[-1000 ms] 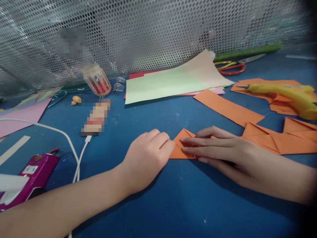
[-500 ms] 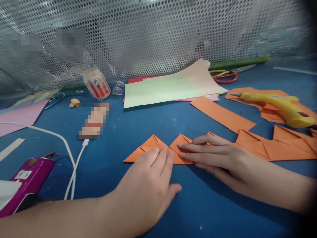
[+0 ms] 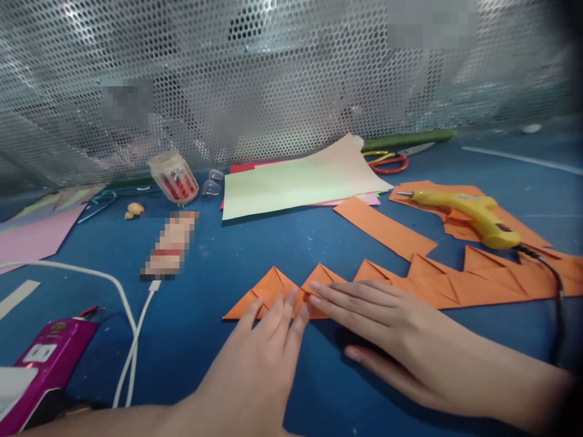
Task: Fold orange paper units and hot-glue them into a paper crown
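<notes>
A long orange folded-paper strip [image 3: 473, 286] with several pointed peaks lies across the blue table. My left hand [image 3: 259, 349] rests palm down on the strip's left end, fingers slightly spread over the lower edge of the first peak. Flat fingers of my right hand [image 3: 387, 321] lie on the second and third peaks, the thumb stretched out below on the table. The fingertips of both hands are close together but apart. Neither hand grips anything. Behind the strip lies a plain orange paper piece [image 3: 387, 227].
A yellow glue gun [image 3: 473, 212] lies on orange paper at right, its black cord [image 3: 558, 303] crossing the strip. Scissors [image 3: 387, 162], pale green sheets [image 3: 291, 182] and a jar [image 3: 175, 179] are behind. At left are a purple power strip [image 3: 54, 352] and white cable [image 3: 122, 297].
The view has shifted, so the tabletop appears lower. My left fingers have spread a little on the paper. My right hand has slid slightly left along the strip, its thumb now apart from the fingers.
</notes>
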### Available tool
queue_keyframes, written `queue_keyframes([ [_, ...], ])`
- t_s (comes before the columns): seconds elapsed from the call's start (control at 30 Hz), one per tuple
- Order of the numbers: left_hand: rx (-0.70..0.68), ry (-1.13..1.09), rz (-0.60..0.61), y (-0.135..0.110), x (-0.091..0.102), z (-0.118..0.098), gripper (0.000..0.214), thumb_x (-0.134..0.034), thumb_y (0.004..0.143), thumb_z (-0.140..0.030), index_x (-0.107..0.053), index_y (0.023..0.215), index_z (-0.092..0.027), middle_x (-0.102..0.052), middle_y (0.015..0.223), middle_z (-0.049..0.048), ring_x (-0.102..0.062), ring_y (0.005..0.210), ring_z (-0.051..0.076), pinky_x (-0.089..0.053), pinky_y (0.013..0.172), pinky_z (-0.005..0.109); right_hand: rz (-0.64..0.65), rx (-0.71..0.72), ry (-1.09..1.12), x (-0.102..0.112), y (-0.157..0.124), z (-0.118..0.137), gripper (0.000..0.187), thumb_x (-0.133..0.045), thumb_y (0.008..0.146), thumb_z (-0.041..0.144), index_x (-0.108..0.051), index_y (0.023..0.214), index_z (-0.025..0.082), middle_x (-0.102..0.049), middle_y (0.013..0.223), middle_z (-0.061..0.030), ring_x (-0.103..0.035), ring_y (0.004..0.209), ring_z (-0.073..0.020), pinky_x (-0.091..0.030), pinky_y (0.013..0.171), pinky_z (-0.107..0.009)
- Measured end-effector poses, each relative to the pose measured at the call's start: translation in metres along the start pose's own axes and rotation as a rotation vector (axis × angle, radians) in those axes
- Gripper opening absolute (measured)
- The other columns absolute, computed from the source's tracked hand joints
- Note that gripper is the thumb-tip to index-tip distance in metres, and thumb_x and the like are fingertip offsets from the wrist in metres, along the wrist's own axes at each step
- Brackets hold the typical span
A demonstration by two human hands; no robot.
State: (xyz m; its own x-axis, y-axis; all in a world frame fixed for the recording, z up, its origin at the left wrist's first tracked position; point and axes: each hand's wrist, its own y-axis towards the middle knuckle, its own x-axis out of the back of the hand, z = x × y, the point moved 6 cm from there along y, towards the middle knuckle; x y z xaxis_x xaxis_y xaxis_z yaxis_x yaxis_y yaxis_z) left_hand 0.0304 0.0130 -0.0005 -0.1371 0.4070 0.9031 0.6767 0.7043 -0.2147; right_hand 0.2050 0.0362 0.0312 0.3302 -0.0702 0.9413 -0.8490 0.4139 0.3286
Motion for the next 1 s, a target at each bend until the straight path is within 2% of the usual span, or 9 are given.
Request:
queue_keyframes([
  [0.2, 0.027, -0.009, 0.109, 0.005, -0.006, -0.003, 0.104, -0.078, 0.087, -0.048, -0.029, 0.167, -0.002, -0.011, 0.169, 0.0279, -0.023, 0.159, 0.050, -0.024, 0.129, 0.065, 0.123, -0.070, 0.201, -0.007, 0.002, -0.010, 0.050, -0.043, 0.104, 0.020, -0.062, 0.149, 0.014, -0.066, 0.147, -0.0139, -0.069, 0.130, -0.0238, -0.061, 0.106, -0.041],
  [0.33, 0.088, -0.159, 0.154, -0.003, 0.028, -0.009, 0.107, -0.080, 0.084, -0.060, -0.035, 0.166, -0.008, -0.017, 0.170, 0.0263, -0.024, 0.159, 0.050, -0.026, 0.126, 0.070, 0.148, -0.120, 0.333, -0.007, 0.003, -0.016, 0.048, -0.046, 0.104, 0.023, -0.063, 0.149, 0.019, -0.064, 0.151, -0.0138, -0.062, 0.140, -0.0242, -0.056, 0.113, -0.045],
  [0.4, 0.142, -0.222, 0.207, -0.018, 0.055, -0.008, 0.096, -0.075, 0.091, -0.061, -0.037, 0.167, -0.017, -0.024, 0.172, 0.0188, -0.025, 0.161, 0.042, -0.029, 0.127, 0.064, 0.112, -0.160, 0.322, -0.001, -0.005, -0.024, 0.050, -0.049, 0.105, 0.029, -0.058, 0.154, 0.022, -0.059, 0.156, -0.0141, -0.057, 0.145, -0.0263, -0.054, 0.115, -0.049],
  [0.5, 0.271, -0.247, -0.041, -0.052, 0.107, 0.006, 0.075, -0.066, 0.097, -0.057, -0.045, 0.164, -0.030, -0.036, 0.172, 0.0079, -0.032, 0.161, 0.037, -0.028, 0.129, 0.061, 0.023, -0.322, 0.183, 0.014, -0.039, -0.053, 0.061, -0.058, 0.103, 0.046, -0.049, 0.160, 0.028, -0.047, 0.166, -0.0172, -0.056, 0.146, -0.0337, -0.058, 0.108, -0.054],
  [0.6, 0.465, -0.354, -0.296, -0.095, 0.126, 0.026, 0.053, -0.067, 0.094, -0.063, -0.071, 0.140, -0.038, -0.068, 0.148, 0.0073, -0.061, 0.140, 0.041, -0.050, 0.114, 0.062, 0.057, -0.496, 0.016, 0.021, -0.088, -0.092, 0.072, -0.066, 0.095, 0.059, -0.052, 0.159, 0.029, -0.062, 0.152, -0.0183, -0.062, 0.137, -0.0430, -0.061, 0.101, -0.061],
  [0.67, 0.473, -0.630, -0.403, -0.111, 0.114, 0.029, 0.038, -0.071, 0.092, -0.064, -0.080, 0.114, -0.035, -0.081, 0.120, 0.0071, -0.077, 0.112, 0.034, -0.060, 0.101, 0.050, 0.106, -0.572, -0.002, 0.020, -0.115, -0.112, 0.067, -0.070, 0.092, 0.061, -0.063, 0.150, 0.029, -0.072, 0.139, -0.0170, -0.069, 0.127, -0.0448, -0.066, 0.093, -0.058],
  [0.73, 0.469, -1.059, -0.305, -0.111, 0.079, 0.023, 0.032, -0.074, 0.093, -0.060, -0.080, 0.102, -0.030, -0.082, 0.103, 0.0060, -0.080, 0.099, 0.027, -0.063, 0.092, 0.040, 0.117, -0.579, 0.027, 0.019, -0.127, -0.122, 0.063, -0.071, 0.091, 0.060, -0.066, 0.146, 0.030, -0.072, 0.138, -0.0157, -0.071, 0.125, -0.0412, -0.067, 0.091, -0.050],
  [0.87, 0.613, -1.695, -0.056, -0.093, 0.016, -0.007, 0.050, -0.093, 0.080, -0.049, -0.075, 0.117, -0.020, -0.081, 0.116, 0.0117, -0.080, 0.106, 0.024, -0.059, 0.097, 0.034, 0.092, -0.546, 0.090, 0.019, -0.117, -0.114, 0.066, -0.071, 0.091, 0.057, -0.059, 0.151, 0.032, -0.069, 0.138, -0.0145, -0.074, 0.120, -0.0351, -0.067, 0.086, -0.041],
  [1.0, 0.650, -1.882, -0.187, -0.075, 0.000, -0.018, 0.070, -0.100, 0.072, -0.046, -0.068, 0.125, -0.014, -0.076, 0.130, 0.0198, -0.079, 0.110, 0.027, -0.059, 0.102, 0.038, -0.031, -0.463, 0.185, 0.030, -0.089, -0.090, 0.054, -0.060, 0.099, 0.043, -0.056, 0.152, 0.034, -0.067, 0.122, -0.0113, -0.076, 0.100, -0.0252, -0.064, 0.085, -0.033],
])
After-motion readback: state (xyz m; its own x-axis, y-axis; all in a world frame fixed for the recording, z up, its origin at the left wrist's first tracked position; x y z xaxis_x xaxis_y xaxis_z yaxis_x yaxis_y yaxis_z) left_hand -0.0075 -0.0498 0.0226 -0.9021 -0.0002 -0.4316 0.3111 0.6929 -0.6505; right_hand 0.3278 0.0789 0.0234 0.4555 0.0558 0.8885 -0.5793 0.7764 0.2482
